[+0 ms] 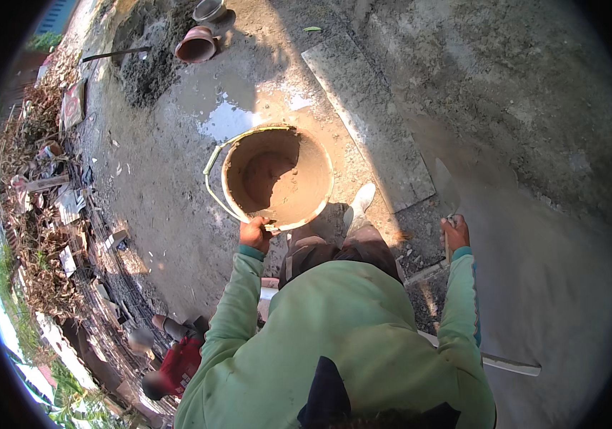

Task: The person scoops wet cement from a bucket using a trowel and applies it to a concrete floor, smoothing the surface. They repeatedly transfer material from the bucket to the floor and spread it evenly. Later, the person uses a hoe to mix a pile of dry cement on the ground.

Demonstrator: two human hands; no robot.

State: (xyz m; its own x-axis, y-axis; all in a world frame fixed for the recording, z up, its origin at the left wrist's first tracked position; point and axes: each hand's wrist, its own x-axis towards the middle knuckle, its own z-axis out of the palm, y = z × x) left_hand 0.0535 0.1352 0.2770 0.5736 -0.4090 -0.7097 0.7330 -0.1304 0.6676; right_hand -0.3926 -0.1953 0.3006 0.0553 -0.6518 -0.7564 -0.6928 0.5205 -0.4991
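Note:
My left hand (254, 232) grips the near rim of a mud-coated bucket (277, 179), held in front of my legs with its open mouth up. A little brown residue coats its inside, and its pale handle (209, 166) hangs out to the left. My right hand (454, 231) is closed on the handle of a trowel (447, 187), whose blade points away from me beside a pale grey surface at the right. My white-booted foot (360, 206) shows just right of the bucket.
A long board (363, 114) lies ahead-right. Beyond are a mortar heap (148, 61), a tipped clay-coloured pot (196, 46) and a grey bowl (209, 10). Debris and dry leaves (48, 264) run along the left. Another person in red (177, 368) is at lower left.

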